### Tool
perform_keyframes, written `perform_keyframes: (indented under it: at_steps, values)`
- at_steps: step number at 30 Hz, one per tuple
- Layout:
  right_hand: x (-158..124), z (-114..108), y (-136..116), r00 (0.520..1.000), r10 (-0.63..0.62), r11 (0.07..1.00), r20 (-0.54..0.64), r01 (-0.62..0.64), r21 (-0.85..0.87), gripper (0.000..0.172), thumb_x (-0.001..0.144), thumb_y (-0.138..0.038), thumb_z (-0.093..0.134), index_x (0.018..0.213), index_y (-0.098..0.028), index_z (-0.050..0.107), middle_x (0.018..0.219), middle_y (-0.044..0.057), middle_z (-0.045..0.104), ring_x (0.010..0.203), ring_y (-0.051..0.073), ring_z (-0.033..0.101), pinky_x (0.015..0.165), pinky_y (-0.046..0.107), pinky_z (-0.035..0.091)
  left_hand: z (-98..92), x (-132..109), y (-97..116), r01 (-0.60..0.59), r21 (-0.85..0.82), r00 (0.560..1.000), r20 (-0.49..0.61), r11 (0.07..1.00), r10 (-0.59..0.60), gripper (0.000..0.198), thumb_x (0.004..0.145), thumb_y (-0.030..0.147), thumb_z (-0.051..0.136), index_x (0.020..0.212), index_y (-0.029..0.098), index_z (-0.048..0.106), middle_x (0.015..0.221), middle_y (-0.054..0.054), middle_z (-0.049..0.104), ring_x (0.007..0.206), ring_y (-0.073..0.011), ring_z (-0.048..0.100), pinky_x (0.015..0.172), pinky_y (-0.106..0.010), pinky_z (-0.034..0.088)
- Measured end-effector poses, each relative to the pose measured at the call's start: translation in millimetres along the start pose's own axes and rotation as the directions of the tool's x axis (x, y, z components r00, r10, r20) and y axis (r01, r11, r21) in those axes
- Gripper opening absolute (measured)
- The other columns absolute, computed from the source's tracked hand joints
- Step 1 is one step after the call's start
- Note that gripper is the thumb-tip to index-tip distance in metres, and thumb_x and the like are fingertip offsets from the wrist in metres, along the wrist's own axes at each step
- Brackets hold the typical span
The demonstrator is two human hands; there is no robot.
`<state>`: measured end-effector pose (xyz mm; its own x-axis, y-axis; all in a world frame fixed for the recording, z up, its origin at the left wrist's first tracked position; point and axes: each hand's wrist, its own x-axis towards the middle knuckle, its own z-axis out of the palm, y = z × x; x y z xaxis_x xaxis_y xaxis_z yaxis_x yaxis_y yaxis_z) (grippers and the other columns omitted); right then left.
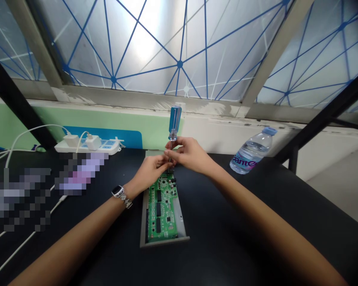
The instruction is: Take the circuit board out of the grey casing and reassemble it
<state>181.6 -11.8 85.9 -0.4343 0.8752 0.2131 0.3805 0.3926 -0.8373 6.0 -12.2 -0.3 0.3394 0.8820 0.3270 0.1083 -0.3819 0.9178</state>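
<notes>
A screwdriver (pixel 175 119) with a clear blue handle stands upright over the far end of a green circuit board (pixel 164 206). My right hand (pixel 191 155) is closed around its metal shaft, just below the handle. Lower down, the fingers of my left hand (pixel 152 169) pinch together at the shaft near the tip; whether they also hold a small part there is hidden. The board, with black chips on it, lies in a grey metal tray (pixel 180 216) on the black table. A wristwatch (pixel 118 192) is on my left wrist.
A white power strip (pixel 107 147) with plugged-in chargers sits at the back left, and white cables (pixel 18 139) run from it. Two blurred-out items lie on the left. A water bottle (pixel 250 153) stands tilted-looking at the back right, near a black frame bar (pixel 316 107).
</notes>
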Motion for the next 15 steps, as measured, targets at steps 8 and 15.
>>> perform_keyframes:
  at_steps: [8,15]
  values:
    - [2.2,-4.0,5.2,1.000,-0.018,1.000,0.000,0.018,0.015,0.015,0.081,-0.028,0.070,0.077,-0.015,0.065,0.072,0.004,0.069,0.061,0.016,0.068,0.060,0.028,0.053,-2.7,-2.5,9.0,0.009,0.000,0.999,-0.044,1.000,-0.009,0.020,0.085,0.034,0.073,0.091,0.015,0.073,0.096,-0.009,0.079,0.097,-0.0257,0.075,0.091,-0.038,0.058]
    - [-0.9,-6.4,-0.8,0.996,-0.044,0.997,0.080,0.039,0.066,0.008,0.081,-0.014,0.060,0.085,-0.014,0.067,0.068,0.002,0.066,0.061,0.014,0.066,0.064,0.028,0.055,-8.5,-1.8,12.3,-0.056,0.010,0.996,0.075,0.998,0.055,0.026,0.093,0.036,0.063,0.103,0.014,0.072,0.108,-0.011,0.076,0.107,-0.0263,0.070,0.099,-0.040,0.053]
